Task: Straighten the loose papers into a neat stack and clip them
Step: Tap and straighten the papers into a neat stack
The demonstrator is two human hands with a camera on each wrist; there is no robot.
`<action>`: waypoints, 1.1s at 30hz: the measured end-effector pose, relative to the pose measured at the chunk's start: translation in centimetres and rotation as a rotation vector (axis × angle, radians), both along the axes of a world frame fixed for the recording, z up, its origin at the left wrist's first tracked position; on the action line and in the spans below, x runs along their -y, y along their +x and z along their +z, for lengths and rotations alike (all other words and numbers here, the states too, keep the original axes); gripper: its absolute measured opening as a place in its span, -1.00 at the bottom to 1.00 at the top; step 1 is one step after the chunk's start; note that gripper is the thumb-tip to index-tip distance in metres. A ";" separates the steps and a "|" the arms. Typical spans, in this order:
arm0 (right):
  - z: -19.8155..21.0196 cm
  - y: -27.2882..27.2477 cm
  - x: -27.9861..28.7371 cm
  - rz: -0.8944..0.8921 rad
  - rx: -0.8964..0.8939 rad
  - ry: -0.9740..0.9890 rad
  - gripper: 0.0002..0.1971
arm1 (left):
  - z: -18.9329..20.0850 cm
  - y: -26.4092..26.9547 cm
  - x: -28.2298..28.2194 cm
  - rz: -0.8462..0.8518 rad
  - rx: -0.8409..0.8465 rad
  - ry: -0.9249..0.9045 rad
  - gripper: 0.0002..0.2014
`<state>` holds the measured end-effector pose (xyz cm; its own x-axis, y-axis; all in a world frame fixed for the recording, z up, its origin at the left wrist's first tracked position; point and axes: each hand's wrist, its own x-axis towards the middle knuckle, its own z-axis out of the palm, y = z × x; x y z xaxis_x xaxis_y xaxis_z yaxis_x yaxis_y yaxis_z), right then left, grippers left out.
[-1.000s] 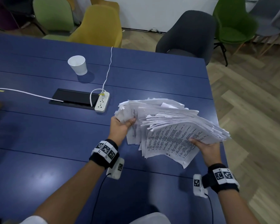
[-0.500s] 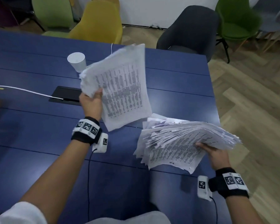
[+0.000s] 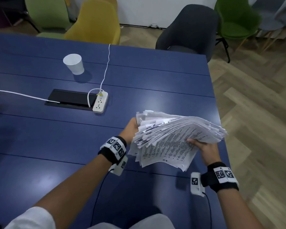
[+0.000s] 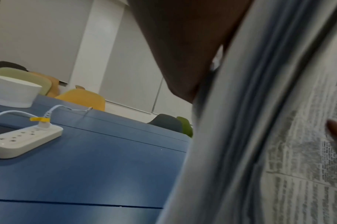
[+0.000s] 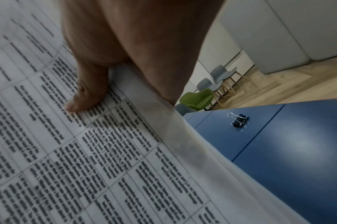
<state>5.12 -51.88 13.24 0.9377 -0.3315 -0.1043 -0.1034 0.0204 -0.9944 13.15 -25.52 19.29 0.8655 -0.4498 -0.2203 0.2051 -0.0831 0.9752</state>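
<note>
The papers [image 3: 175,139], a thick, floppy, ragged-edged sheaf, are held above the table [image 3: 56,138], right of the power strip [image 3: 100,102]. The right hand [image 3: 203,148] is clamped on one edge, thumb on top; the left hand [image 3: 130,128] is set against the opposite edge, its fingers hidden. Sheets are judged likely to slide; opposite edges are best gripped.

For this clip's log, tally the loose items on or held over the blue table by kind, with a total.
Messy pile of printed white papers, held by both hands: 1
White paper cup: 1
White power strip: 1
Black binder clip with silver wire handles: 1
Total: 4
</note>
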 end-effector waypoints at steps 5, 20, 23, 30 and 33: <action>-0.2 0.2 -0.2 -0.076 0.035 0.042 -0.50 | -3.7 0.3 -3.8 -0.042 -0.143 -0.313 -0.60; 1.4 1.7 -2.7 -0.103 0.143 0.058 -0.26 | -4.0 -2.7 -0.2 0.503 0.061 -0.092 -0.83; 2.2 0.6 -2.6 -0.049 0.130 0.028 -0.49 | -4.5 -2.5 -1.2 0.401 0.118 -0.068 -0.71; 1.0 0.7 -1.9 0.005 0.114 -0.021 -0.58 | -5.0 -1.1 -1.6 0.187 0.161 0.073 -0.58; 1.1 1.4 -1.7 0.004 0.124 -0.013 -0.59 | -4.6 -0.6 -2.1 0.118 0.140 0.101 -0.51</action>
